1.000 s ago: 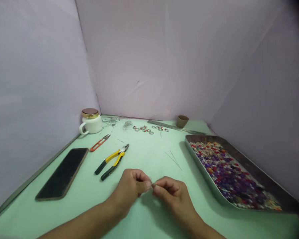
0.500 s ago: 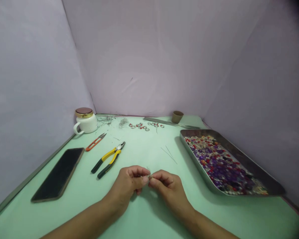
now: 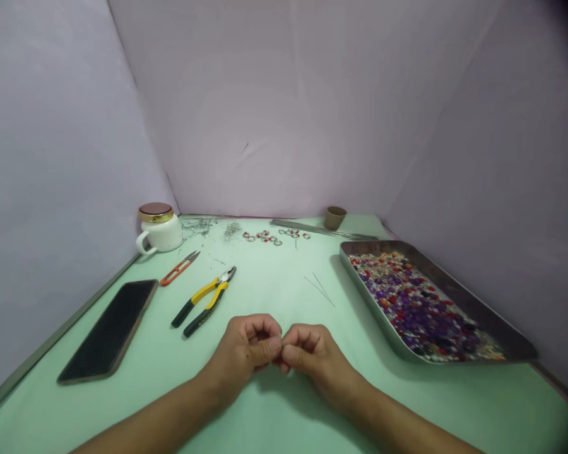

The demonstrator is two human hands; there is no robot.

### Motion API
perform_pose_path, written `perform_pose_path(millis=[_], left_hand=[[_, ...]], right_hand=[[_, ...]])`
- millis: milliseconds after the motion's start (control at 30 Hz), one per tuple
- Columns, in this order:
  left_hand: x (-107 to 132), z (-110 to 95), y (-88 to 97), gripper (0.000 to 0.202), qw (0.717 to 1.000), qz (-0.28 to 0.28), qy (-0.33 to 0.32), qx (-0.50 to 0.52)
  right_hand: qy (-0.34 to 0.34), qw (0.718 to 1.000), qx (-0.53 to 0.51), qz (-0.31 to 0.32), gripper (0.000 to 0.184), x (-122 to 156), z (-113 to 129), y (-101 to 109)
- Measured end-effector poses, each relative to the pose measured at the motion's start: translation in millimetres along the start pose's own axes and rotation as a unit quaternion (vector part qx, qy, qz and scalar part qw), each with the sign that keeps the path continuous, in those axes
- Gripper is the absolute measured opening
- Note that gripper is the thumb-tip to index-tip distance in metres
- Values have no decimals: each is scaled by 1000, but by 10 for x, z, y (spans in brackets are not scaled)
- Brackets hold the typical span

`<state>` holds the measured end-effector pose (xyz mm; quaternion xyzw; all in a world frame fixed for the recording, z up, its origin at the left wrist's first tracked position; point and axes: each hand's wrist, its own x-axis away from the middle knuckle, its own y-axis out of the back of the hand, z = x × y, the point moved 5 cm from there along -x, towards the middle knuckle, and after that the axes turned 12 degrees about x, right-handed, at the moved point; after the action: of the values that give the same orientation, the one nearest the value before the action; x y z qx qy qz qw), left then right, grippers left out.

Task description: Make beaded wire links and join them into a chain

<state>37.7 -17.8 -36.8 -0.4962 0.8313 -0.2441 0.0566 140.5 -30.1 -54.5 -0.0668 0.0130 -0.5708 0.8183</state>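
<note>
My left hand (image 3: 248, 350) and my right hand (image 3: 310, 356) rest close together on the green table (image 3: 274, 296), near its front. Both are curled into pinches, thumb tips touching. Whatever sits between the fingertips is too small to make out now. Yellow-handled pliers (image 3: 203, 301) lie just beyond my left hand. Two thin wires (image 3: 319, 289) lie beyond my right hand.
A metal tray (image 3: 478, 315) full of coloured beads stands at the right. A black phone (image 3: 108, 329) lies at the left, orange snips (image 3: 180, 268) and a white lidded mug (image 3: 158, 228) behind it. Beaded rings (image 3: 269, 237), wire scraps, long rods and a small brown cup (image 3: 334, 217) line the back.
My hands have closed tighter together, and the thin wire piece seen between the fingertips is now hidden. The view has shifted slightly.
</note>
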Motion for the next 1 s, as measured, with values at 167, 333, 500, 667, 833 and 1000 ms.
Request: perform_pose_path(millis=[167,333,500,667,833,1000], left_hand=[[-40,9,105,15,996,-68,23,-50],[-82,99,223,23,992,-113,30,-49],[-83,-126,304,17,969,-179,-23,-167],[-44,-680,553,17,724,-215,-85,-649],[-50,-715,801,23,656,-222,-45,-720],[-80,-367,335,31,914,-84,-71,-391]], right_hand=[[17,987,113,-115,15,13,49,121],[24,969,163,-181,15,10,55,206],[20,975,133,-175,19,-23,60,224],[3,980,51,-193,26,-74,27,278],[3,981,7,-194,29,-82,17,286],[3,991,7,-132,27,-46,16,183]])
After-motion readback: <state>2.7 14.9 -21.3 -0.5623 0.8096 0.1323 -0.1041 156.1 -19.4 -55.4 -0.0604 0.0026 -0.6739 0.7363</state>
